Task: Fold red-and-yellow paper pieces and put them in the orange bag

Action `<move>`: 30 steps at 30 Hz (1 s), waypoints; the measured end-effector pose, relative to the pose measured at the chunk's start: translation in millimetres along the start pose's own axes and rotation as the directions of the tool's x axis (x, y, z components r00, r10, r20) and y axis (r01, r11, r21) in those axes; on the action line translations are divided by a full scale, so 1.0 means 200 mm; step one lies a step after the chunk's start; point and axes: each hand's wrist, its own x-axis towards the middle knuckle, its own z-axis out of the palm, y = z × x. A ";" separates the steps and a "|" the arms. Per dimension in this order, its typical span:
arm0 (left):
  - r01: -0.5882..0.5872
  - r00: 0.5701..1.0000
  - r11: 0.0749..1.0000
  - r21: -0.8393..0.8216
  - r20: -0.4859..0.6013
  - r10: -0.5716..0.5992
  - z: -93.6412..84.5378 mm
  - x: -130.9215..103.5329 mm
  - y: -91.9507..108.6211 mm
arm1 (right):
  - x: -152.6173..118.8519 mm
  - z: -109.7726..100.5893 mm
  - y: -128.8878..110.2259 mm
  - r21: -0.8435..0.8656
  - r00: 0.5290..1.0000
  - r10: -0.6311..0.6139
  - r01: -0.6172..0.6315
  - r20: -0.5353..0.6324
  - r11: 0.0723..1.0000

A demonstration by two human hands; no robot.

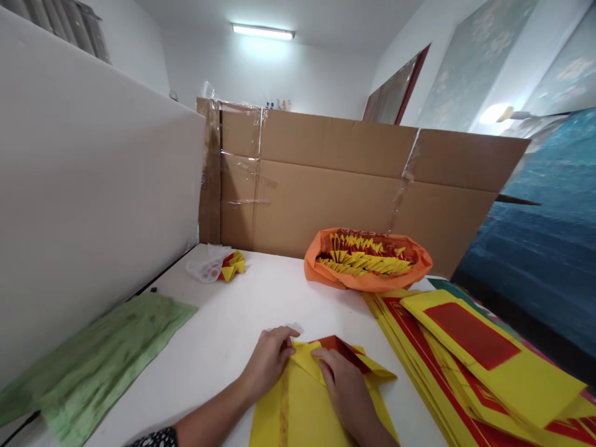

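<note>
Hands at work on a folded sheet, seen over a white table (218,335). Left hand (272,354): nearly closed, thumb and fingers meeting at the upper left corner of the yellow paper (307,406), which they grip. Right hand (344,385): partly closed, fingers bent, fingertips on the folded flap of the same paper; from where I stand I cannot tell whether they pinch it or only press. The yellow paper lies on the table at the near edge, directly before the person; red shows inside its raised fold, and a pointed flap juts out to the right. A dark patterned sleeve (156,438) covers part of the left forearm.

To the right, near the sheet, lies a pile of yellow and red papers (405,347), overlapping, the uppermost bearing 1 red panel. Behind the hands stands an orange bag (361,283), its mouth wide, filled with rows of pleated yellow and red pieces (367,264). Farther left, 1 clear plastic bag (203,268) touches a fanned yellow and red piece (233,266). At the left edge, well apart from the hands, a green cloth (121,338) is spread. Brown cardboard (326,186) stands upright across the back; 1 tube light (263,31) glows above.
</note>
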 end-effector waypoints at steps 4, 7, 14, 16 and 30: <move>-0.010 1.000 0.997 0.076 -0.001 0.010 0.01 0.00 0.00 | 0.01 0.01 0.00 -0.096 1.000 0.013 -0.011 0.020 0.995; 0.001 1.000 0.993 0.120 0.009 -0.002 0.01 0.00 0.00 | 0.01 0.01 0.00 -0.147 1.000 0.006 -0.004 0.015 0.989; 0.017 0.999 0.960 0.278 0.028 -0.025 0.03 0.00 -0.01 | 0.02 0.02 0.02 -0.222 1.000 -0.002 0.004 0.011 0.975; 0.013 0.998 0.943 0.331 0.046 -0.030 0.03 0.01 -0.01 | 0.02 0.03 0.02 -0.272 1.000 -0.013 0.014 0.007 0.962; -0.417 0.869 0.715 0.561 0.477 0.132 0.04 -0.12 0.17 | -0.26 0.10 0.24 -0.661 0.830 -0.519 0.274 -0.205 0.699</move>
